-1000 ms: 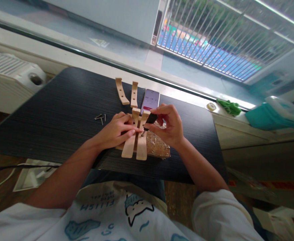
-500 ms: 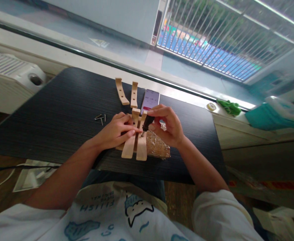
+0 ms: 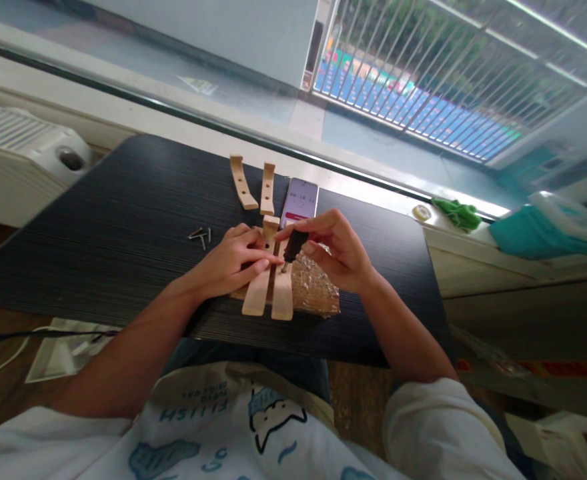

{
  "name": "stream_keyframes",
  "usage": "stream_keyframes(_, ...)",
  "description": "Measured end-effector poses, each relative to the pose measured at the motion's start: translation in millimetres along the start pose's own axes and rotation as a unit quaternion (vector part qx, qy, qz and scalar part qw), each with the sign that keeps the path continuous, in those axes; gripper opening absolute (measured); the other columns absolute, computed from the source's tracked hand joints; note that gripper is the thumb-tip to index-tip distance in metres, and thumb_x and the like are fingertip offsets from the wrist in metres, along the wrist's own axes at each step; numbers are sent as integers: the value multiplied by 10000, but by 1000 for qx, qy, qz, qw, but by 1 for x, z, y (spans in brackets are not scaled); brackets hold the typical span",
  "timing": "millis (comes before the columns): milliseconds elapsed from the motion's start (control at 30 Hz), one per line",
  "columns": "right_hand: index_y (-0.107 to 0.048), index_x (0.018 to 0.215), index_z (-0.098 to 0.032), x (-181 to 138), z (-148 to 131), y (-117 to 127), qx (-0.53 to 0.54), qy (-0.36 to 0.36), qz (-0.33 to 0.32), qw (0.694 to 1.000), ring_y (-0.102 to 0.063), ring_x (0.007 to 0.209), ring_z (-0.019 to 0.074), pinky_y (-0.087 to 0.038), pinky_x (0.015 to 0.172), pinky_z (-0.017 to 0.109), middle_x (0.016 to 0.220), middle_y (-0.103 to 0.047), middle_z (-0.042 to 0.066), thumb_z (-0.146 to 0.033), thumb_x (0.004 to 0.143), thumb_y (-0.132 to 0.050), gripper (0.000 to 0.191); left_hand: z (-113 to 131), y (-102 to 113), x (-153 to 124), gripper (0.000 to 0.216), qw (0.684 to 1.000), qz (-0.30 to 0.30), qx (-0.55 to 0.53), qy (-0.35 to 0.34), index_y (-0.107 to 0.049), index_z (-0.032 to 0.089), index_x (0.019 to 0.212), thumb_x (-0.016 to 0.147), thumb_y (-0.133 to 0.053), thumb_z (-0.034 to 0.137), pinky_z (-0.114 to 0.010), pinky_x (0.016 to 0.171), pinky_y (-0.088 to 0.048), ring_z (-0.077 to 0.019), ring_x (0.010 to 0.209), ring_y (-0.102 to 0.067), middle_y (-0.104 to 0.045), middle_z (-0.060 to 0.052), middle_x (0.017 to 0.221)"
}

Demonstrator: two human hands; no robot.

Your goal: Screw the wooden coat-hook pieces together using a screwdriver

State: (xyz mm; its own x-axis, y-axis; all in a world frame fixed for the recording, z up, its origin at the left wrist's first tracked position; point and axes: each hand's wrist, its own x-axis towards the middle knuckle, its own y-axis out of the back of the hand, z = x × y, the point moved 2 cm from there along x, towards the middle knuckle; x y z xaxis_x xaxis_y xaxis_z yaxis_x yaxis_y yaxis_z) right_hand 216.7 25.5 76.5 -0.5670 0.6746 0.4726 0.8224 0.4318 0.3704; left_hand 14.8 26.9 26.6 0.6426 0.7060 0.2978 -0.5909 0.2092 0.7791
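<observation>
R hand (image 3: 342,252) holds screwdriver (image 3: 295,247) over strip (image 3: 282,299) nr tbl edge (image 3: 293,335).

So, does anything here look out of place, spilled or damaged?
Nothing looks spilled or damaged. A few loose metal fasteners lie at mixed angles on the dark table, just left of the left hand, but that seems ordinary work clutter.

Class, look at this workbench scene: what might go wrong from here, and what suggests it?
The screwdriver, if it slips, might jab the left hand, which lies close to its tip.

The two wooden pieces under the hands seem to jut past the wrapped block, so pressing there might tip them.

The right hand, close to the phone, might bump it.
</observation>
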Motion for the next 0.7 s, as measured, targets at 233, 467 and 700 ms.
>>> stream_keyframes(233,-520,1197,-258,3,-3,2,-2,26,-20,999,-617,775,83,-517,681,249,1063,-656,20,-304,945,-507,257,1,1,0,390,1000,-1,1,-3,-760,228,999,951,-392,349,-427,929,-367,-235,942,-447,-570,-71,976)
stream_keyframes(467,-580,1180,-239,5,-7,4,-37,31,-24,999,-646,794,94,-510,657,234,896,-686,-9,-301,945,-508,253,-2,-1,-1,402,1000,-8,8,0,-749,227,1026,962,-373,352,-421,947,-365,-230,971,-455,-583,-66,1061)
stream_keyframes(700,-597,1159,-240,4,-4,5,-31,20,-5,999,-650,794,102,-498,631,239,911,-685,1,-320,924,-552,252,1,1,0,401,1000,-6,1,0,-743,253,1077,959,-374,354,-431,926,-364,-238,957,-448,-567,-72,1001)
